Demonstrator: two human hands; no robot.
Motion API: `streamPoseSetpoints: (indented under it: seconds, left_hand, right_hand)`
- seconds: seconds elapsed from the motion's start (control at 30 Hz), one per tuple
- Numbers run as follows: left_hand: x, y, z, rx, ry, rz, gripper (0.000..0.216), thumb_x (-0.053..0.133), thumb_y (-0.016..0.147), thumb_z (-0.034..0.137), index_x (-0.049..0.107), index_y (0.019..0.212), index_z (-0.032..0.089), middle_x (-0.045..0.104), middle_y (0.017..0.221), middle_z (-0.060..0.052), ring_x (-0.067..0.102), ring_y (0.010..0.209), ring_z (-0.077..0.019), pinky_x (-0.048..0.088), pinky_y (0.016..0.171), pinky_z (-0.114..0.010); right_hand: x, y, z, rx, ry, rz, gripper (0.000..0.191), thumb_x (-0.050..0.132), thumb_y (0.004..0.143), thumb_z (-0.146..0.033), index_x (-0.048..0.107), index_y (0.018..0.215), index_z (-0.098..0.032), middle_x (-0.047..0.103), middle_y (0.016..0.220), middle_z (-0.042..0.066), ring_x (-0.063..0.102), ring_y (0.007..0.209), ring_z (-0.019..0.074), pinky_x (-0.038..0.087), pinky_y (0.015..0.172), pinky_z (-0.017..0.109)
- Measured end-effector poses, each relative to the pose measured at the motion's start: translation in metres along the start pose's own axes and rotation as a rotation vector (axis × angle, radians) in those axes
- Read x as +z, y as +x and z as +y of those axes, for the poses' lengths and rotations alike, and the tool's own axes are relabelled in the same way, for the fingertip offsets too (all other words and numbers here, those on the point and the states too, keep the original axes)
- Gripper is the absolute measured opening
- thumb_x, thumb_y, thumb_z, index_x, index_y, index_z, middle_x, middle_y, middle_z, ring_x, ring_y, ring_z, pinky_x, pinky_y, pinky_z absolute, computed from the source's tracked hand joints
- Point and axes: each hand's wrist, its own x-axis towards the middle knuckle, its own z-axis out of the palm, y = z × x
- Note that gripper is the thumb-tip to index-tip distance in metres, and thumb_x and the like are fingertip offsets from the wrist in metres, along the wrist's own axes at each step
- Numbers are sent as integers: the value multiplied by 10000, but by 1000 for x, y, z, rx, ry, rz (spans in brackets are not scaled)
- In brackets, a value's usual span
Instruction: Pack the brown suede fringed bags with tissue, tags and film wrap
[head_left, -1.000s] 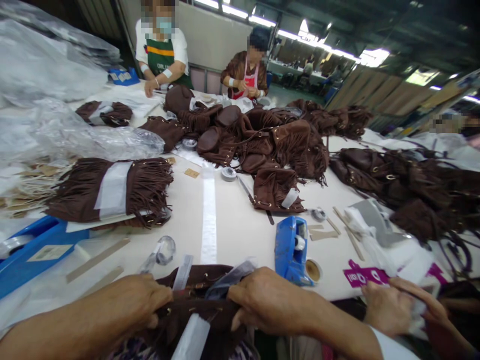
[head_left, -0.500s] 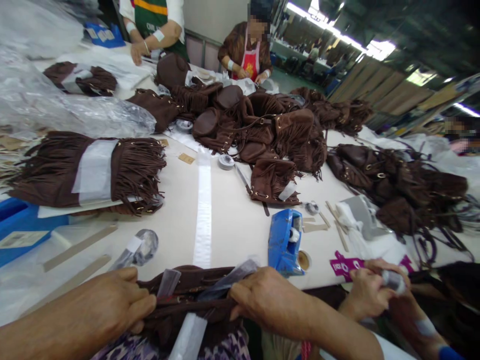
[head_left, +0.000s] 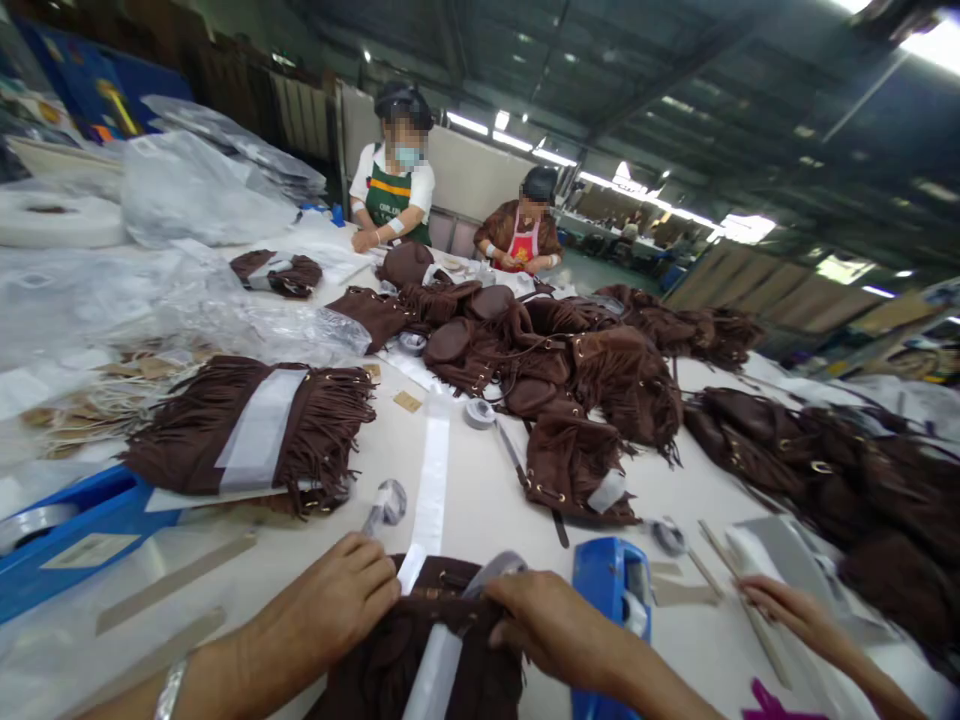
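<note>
Brown suede fringe bag (head_left: 397, 655) at near bench (head_left: 487, 500) edge, top gripped by left hand (head_left: 337, 610) and right hand (head_left: 551, 625), both curled tight; blue tape dispenser (head_left: 611, 590) just right.

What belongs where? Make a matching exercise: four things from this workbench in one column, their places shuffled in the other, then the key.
Things
1. brown fringed bag
2. blue tape dispenser
3. long white strip
4. green apron

Places
A. worn at the far end
B. gripped by the left hand and right hand
C. flat along the middle of the table
D. just right of the right hand

Pairs: 1-B, 2-D, 3-C, 4-A
</note>
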Motion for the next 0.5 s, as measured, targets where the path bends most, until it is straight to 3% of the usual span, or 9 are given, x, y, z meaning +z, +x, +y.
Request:
streamPoseSetpoints:
  seconds: [0.07,0.2,0.27,0.33,0.43,0.5]
  left_hand:
    - [18,-2,-1,-22,24,55,26,601,933,210,603,907,204,606,838,-8,493,826,-199,321,757,-369]
    - [37,-9,1,-48,-23,103,46,596,926,169,618,945,205,619,876,-12,505,885,-205,348,787,-362]
    - [36,-10,1,-50,-40,116,57,582,931,173,623,954,206,635,895,-14,517,896,-204,364,790,-356]
    - [34,-10,0,-45,-48,153,80,554,946,198,631,960,212,651,900,-16,531,890,-200,378,794,-351]
    - [36,-7,-5,-73,-22,241,187,464,981,233,650,959,238,680,894,-11,557,888,-194,399,820,-348]
    - [48,-2,-12,-126,14,338,279,390,1001,246,664,947,261,696,883,-7,575,906,-195,408,830,-345]
  right_hand:
    - [-7,21,1,-49,4,66,101,609,910,-236,673,984,-215,722,928,21,668,848,171,450,723,242]
    - [-17,92,-5,-261,42,275,329,534,948,-198,586,1271,-233,667,1243,63,598,1153,193,435,987,309]
    - [-12,138,-6,-412,18,184,509,564,899,-134,503,1393,-241,566,1413,71,506,1298,194,383,1075,322]
    - [-3,179,-5,-518,-38,15,582,611,852,-123,498,1412,-230,553,1431,79,496,1313,201,383,1074,313]
    - [3,215,0,-495,-196,-179,436,671,835,-226,625,1268,-213,691,1204,84,618,1121,233,457,947,320]
    - [0,219,9,-436,-239,-216,350,672,852,-300,662,1192,-219,727,1084,70,654,1012,231,474,866,307]
